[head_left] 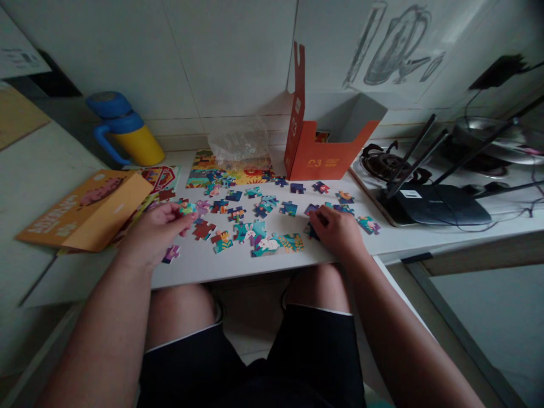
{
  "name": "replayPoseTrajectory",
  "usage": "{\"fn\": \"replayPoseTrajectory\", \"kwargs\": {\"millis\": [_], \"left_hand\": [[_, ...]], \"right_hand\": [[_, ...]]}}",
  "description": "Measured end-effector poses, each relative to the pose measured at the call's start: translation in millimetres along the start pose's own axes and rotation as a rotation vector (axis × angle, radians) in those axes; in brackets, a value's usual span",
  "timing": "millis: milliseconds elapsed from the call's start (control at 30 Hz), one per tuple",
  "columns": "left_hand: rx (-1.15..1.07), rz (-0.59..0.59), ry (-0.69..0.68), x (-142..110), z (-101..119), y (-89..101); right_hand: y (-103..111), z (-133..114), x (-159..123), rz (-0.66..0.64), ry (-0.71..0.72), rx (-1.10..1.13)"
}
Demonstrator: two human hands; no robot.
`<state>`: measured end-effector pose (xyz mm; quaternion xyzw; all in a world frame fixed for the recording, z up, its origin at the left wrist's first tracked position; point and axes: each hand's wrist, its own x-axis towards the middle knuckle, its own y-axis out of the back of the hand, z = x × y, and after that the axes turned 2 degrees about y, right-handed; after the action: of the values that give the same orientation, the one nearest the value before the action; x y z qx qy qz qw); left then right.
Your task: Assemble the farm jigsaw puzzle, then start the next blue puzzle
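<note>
Between the thumb and fingers of my left hand [164, 224] is a green puzzle piece [186, 208], lifted a little above the white counter. My right hand [338, 228] rests at the right of the loose pieces, its fingers curled downward. Dark blue puzzle pieces [311, 209] show at its fingertips; what the fingers grip, if anything, is hidden. Joined pieces with white rabbits [268, 243] lie near the front edge, between my hands. Around them are several loose pieces, among them a brown piece [204, 229], a blue piece [289, 208] and a purple piece [171, 253].
An orange box [327, 158] stands open at the back. Left of it, a clear plastic bag [240, 144] lies on a colourful picture sheet [198, 173]. A yellow-blue flask [138, 144] and an orange package [91, 209] are at left; a black router [442, 204] and gas stove [389, 164] at right.
</note>
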<state>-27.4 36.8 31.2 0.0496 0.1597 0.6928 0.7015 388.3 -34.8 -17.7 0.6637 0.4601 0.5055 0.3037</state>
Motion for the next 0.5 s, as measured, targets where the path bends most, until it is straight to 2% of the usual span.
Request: {"fn": "replayPoseTrajectory", "kwargs": {"millis": [67,133,233,300,400,500], "left_hand": [[-0.275,-0.027,0.000,-26.3,3.5,-31.4],[-0.507,-0.125,0.052,-54.6,3.0,-67.3],[-0.691,-0.270,0.151,-93.3,-2.8,-119.3],[-0.726,-0.343,0.170,-112.5,-7.2,-147.1],[-0.741,-0.373,0.099,-131.0,-10.5,-173.3],[-0.788,-0.326,0.104,-140.7,-7.3,-183.2]], "right_hand": [[1.5,-3.6,-2.1,0.012,0.020,0.033],[5.9,-14.9,-7.4,0.002,0.038,0.149],[16.5,-46.0,-20.8,-0.085,0.076,0.509],[23.5,-68.8,-31.0,-0.141,0.156,0.730],[29.7,-92.5,-43.8,-0.174,0.179,0.840],[30.6,-100.5,-52.9,-0.236,0.046,0.829]]}}
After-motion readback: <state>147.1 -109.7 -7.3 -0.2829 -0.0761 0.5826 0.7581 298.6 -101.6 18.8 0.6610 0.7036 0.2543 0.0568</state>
